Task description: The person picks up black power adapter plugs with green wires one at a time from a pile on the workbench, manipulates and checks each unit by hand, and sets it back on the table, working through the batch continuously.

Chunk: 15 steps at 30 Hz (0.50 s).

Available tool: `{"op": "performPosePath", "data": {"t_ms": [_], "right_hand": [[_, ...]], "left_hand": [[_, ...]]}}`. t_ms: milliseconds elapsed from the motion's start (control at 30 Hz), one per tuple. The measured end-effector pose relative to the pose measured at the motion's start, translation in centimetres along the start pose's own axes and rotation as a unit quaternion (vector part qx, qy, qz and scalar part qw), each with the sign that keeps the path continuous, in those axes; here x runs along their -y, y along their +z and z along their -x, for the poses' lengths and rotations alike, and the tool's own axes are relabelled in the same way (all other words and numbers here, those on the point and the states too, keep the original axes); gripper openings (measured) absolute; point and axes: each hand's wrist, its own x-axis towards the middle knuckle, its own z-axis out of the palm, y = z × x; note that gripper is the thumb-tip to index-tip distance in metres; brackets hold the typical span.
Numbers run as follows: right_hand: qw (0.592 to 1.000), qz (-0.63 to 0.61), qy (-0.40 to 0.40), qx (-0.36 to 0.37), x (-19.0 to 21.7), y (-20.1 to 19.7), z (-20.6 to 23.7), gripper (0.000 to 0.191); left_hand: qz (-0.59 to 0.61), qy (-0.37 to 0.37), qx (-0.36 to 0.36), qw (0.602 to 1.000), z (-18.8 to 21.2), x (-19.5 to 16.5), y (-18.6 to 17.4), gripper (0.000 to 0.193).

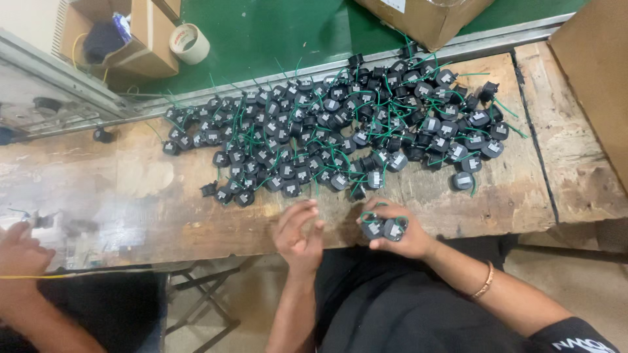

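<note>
Small black round components [340, 124] with green wire leads are spread in a wide heap across the far half of the worn wooden bench [131, 189], from left of centre to the right end. An exact count cannot be made; well over a hundred are judged to lie there, many overlapping. One piece [463, 181] lies apart at the near right edge of the heap.

Two pieces [384, 229], possibly three, are held in the right hand [396, 232], gripped by curled fingers at the near edge of the bench, green leads looped over the knuckles. The left hand [297, 232] is held just beside it, fingers loosely bent and parted, nothing visibly pinched in it.

Progress is judged early: nearly the whole heap is still on the bench, and no separate sorted pile is seen.

One other person's hand [19, 252] is noted at the near left. Also counted: one roll of tape [190, 42] on the green floor [281, 33] beyond the bench, and three cardboard boxes [124, 33] partly in view.
</note>
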Motion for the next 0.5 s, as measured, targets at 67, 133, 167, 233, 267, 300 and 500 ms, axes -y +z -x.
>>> {"op": "performPosePath", "data": {"t_ms": [67, 133, 167, 233, 267, 300, 500], "right_hand": [[0.967, -0.244, 0.06, -0.041, -0.1, 0.7, 0.1, 0.064], [0.908, -0.403, 0.094, -0.069, -0.1, 0.9, -0.1, 0.065], [0.887, -0.444, 0.098, -0.079, 0.1, 0.9, -0.2, 0.064], [0.857, -0.497, 0.104, -0.09, 0.8, 0.9, -0.2, 0.061], [0.85, -0.509, 0.1, -0.089, 1.1, 0.9, -0.4, 0.059], [0.844, -0.52, 0.094, -0.087, 1.3, 0.7, -0.8, 0.058], [0.824, -0.551, 0.117, -0.063, 2.7, 0.8, -1.7, 0.061]], "left_hand": [[-0.207, 0.046, 0.013, 0.977, -2.2, 0.0, -0.3, 0.024], [-0.302, 0.054, 0.018, 0.952, -3.2, -0.3, -0.7, 0.025], [-0.295, 0.04, 0.017, 0.954, -3.6, -0.3, -0.7, 0.022], [-0.263, 0.011, 0.001, 0.965, -3.3, -0.4, -0.6, 0.022], [-0.236, 0.001, -0.017, 0.972, -3.1, -0.3, -0.6, 0.023], [-0.209, -0.006, -0.035, 0.977, -3.1, -0.1, -0.5, 0.024], [0.183, -0.139, -0.092, 0.969, 0.3, -3.2, 1.2, 0.025]]}}
